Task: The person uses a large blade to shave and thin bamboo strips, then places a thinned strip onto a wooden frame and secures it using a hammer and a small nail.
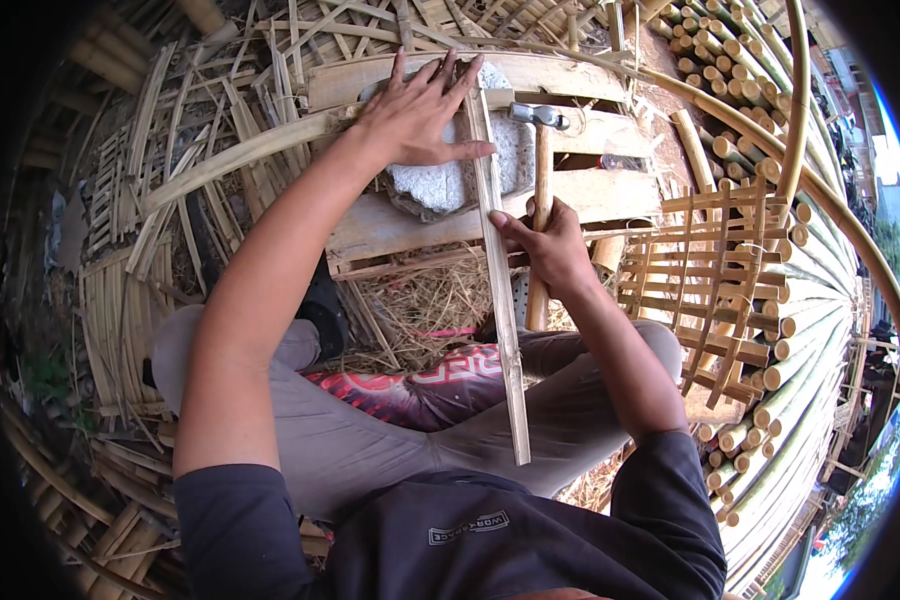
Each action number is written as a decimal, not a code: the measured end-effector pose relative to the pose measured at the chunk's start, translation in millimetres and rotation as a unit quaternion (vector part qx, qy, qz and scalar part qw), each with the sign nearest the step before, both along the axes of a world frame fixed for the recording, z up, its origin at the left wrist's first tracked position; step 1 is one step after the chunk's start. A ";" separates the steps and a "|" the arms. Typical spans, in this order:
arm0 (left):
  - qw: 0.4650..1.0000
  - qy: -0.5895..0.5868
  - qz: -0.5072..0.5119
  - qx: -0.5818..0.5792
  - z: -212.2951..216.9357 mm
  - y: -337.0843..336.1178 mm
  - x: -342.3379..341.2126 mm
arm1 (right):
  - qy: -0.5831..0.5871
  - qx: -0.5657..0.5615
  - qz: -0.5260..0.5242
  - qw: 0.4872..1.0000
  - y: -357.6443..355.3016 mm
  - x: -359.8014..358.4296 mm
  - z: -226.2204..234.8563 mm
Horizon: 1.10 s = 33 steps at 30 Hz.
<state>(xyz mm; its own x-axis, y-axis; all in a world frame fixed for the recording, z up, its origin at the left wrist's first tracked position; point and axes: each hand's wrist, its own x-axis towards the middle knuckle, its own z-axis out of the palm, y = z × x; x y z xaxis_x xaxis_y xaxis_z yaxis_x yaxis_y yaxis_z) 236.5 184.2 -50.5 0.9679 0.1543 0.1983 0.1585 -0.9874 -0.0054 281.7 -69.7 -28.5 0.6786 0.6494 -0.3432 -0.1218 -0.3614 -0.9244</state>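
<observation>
My left hand (425, 118) lies spread over a rough grey stone block (432, 188), fingers stretched out. Its index fingertip and thumb rest by the upper part of a long split bamboo strip (502, 290), which crosses the stone and slants down over my lap. In my right hand (555, 248) is a hammer (544, 165), its wooden handle wrapped by my fingers and its metal head upward, just right of the strip. My right thumb reaches across to the strip's edge. Beneath the stone is a low platform of wooden planks (390, 232).
Stacked bamboo poles (810, 340) fill the right side, with a slatted bamboo panel (705, 275) leaning before them. A thick curved bamboo piece (250, 155) reaches the stone from the left. Loose strips and woven pieces (120, 330) lie farther left. Shavings (420, 300) cover the ground before me.
</observation>
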 end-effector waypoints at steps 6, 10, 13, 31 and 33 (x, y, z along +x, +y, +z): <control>1.000 0.013 0.006 0.000 -0.2 0.7 1.1 | 0.006 -0.006 -0.015 1.000 -1.0 -0.2 3.9; 1.000 0.015 0.013 0.001 -1.1 0.4 3.5 | 0.008 0.009 -0.030 0.999 -3.8 5.4 -2.9; 0.999 -0.035 0.002 -0.030 -8.2 1.9 1.8 | 0.022 0.001 -0.022 1.000 -3.1 5.8 -3.9; 0.999 0.020 0.033 -0.033 2.8 -5.2 8.2 | -0.017 -0.033 -0.011 0.999 -3.0 13.3 -14.6; 0.999 0.014 0.030 -0.031 0.7 -4.6 6.1 | -0.013 -0.027 -0.008 1.000 -2.1 11.4 -8.1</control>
<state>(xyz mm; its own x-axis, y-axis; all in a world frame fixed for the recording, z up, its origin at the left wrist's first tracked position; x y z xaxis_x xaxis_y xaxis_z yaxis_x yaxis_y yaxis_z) 242.6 179.6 -49.8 0.9614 0.2234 0.1605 0.2181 -0.9746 0.0506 293.2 -71.8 -36.7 0.6976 0.6194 -0.3601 -0.1041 -0.4096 -0.9063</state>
